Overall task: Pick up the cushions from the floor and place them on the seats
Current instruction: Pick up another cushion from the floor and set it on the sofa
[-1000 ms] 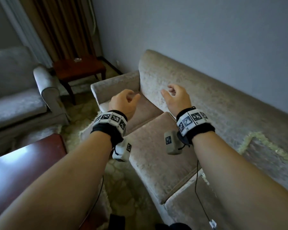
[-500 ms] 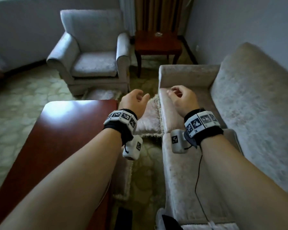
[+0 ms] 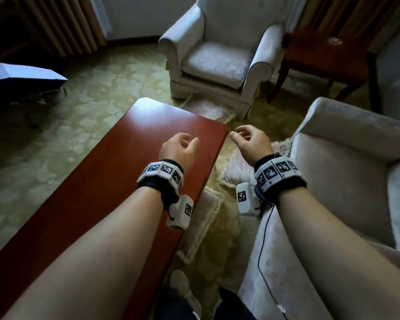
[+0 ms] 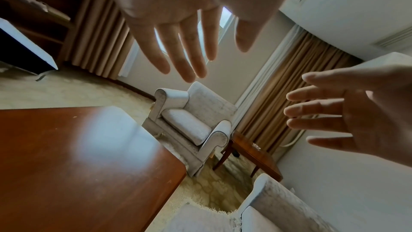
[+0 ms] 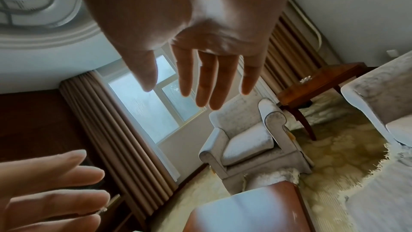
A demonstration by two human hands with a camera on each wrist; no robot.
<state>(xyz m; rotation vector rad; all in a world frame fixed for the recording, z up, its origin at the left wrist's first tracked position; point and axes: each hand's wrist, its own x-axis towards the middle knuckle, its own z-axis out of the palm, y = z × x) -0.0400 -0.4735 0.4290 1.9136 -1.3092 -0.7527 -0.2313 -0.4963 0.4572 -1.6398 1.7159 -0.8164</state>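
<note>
Between worktop and sofa: both my hands hang in the air over the gap where the cushions lie on the floor.
Left grip: my left hand [image 3: 179, 150] is empty, fingers loosely spread in the left wrist view, touching nothing; it hovers above the near right corner of the worktop [image 3: 102, 192].
Right grip: my right hand [image 3: 252, 140] is likewise empty and relaxed, fingers apart, over the carpet just beside the sofa [image 3: 346, 172] arm.
Nearest cushion: a pale fringed cushion [image 3: 234, 168] lies flat on the floor under my right wrist, partly hidden by it.
Second cushion: another fringed cushion [image 3: 200, 222] lies beside the worktop's long edge, below my left wrist camera.
Third cushion: a further one [image 3: 207, 107] lies on the floor against the front of the armchair [image 3: 217, 51], well apart from my hands.
Step in hand: I judge this to be the reach down for the nearest cushion.
How to do it well: I would lower both hands together, take the cushion by two opposite edges inside the fringe, not by the fringe itself, and lift it level so it clears the worktop's corner.
Placement: the sofa seat beside me looks the closest bare seat; the armchair suits the far cushion.
Risk: the dangling wrist cable [image 3: 262, 252] could snag as I bend.
</note>
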